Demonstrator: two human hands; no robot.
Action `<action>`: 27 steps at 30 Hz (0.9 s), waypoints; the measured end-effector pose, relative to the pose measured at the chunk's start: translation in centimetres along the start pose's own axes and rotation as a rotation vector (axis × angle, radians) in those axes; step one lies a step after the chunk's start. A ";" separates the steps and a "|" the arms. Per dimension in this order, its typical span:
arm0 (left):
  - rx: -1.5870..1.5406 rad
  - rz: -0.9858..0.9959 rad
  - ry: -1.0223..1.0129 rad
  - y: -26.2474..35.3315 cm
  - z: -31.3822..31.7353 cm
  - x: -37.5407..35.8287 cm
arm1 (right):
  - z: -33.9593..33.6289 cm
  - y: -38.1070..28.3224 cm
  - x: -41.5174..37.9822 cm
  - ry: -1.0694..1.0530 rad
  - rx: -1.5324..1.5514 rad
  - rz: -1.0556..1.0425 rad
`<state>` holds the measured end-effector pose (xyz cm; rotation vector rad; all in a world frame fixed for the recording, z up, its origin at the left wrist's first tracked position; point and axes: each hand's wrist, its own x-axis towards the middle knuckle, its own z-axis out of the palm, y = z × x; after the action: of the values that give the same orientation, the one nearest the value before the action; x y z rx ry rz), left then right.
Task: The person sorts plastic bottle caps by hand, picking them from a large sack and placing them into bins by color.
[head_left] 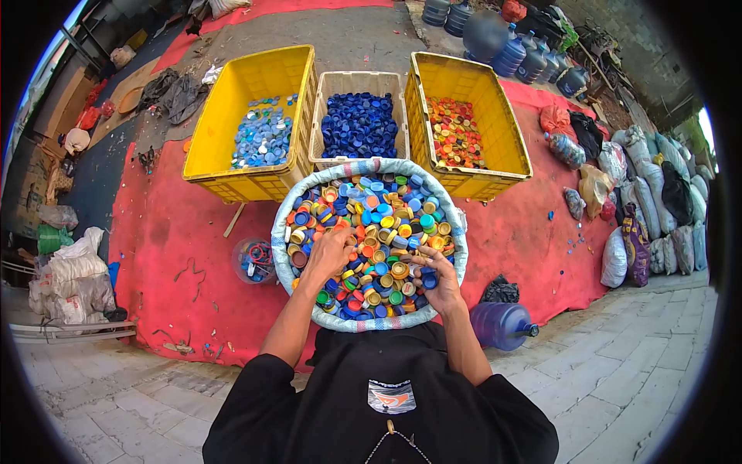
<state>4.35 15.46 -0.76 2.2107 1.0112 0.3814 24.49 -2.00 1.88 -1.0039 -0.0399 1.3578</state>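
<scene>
A round basket with a pale cloth-wrapped rim [283, 232] is full of mixed coloured bottle caps [382, 290]. Over its left middle, my left hand [331, 251] reaches among the caps with fingers bent and pressed together; what they hold, if anything, is hidden. On the right side of the heap, my right hand [439, 280] is turned partly up, its fingers curled at caps too small to tell apart. Behind the basket stand a yellow crate [209, 135] with light blue and white caps, a white crate [317, 127] with dark blue caps, and a yellow crate [506, 143] with red and orange caps.
A small clear tub [252, 261] sits left of the basket on the red mat [178, 271]. A large bluish bottle [498, 325] lies at the right. Filled sacks [616, 259] line the right side, with more water bottles [510, 56] at the back right.
</scene>
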 end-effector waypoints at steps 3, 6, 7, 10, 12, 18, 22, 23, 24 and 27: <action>-0.094 0.011 0.028 -0.3 -0.1 -0.5 | 0.2 0.0 0.4 0.034 -0.039 -0.023; -0.347 -0.029 0.081 -0.8 0.3 -1.0 | -0.3 0.2 1.2 0.101 -0.360 -0.121; -0.517 -0.059 0.103 -1.0 0.5 -1.1 | -0.5 0.2 1.6 0.128 -0.510 -0.165; -1.387 -0.205 -0.008 -1.1 0.0 -2.1 | -0.1 -0.9 2.2 0.215 -1.138 -0.403; -1.938 -0.242 -0.095 -0.7 -0.4 -2.8 | 1.2 -2.2 2.2 0.197 -1.382 -0.451; -2.423 -0.356 -0.123 1.5 0.4 -3.8 | 2.0 -2.2 3.7 0.204 -1.608 -0.459; -2.446 -0.410 -0.095 0.5 2.3 -4.2 | 1.7 -1.8 4.2 0.189 -1.662 -0.508; -2.409 -0.448 -0.069 -0.1 2.8 -4.3 | 1.6 -1.6 4.1 0.172 -1.674 -0.525; -2.321 -0.499 -0.065 0.3 2.3 -4.3 | 1.8 -1.7 3.9 0.155 -1.686 -0.544; -2.155 -0.540 -0.034 0.9 1.8 -4.3 | 1.4 -1.6 3.6 0.123 -1.689 -0.586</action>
<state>2.92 11.03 -1.40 0.0069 0.4616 0.6517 25.94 1.92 1.84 -2.1711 -1.4523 0.4618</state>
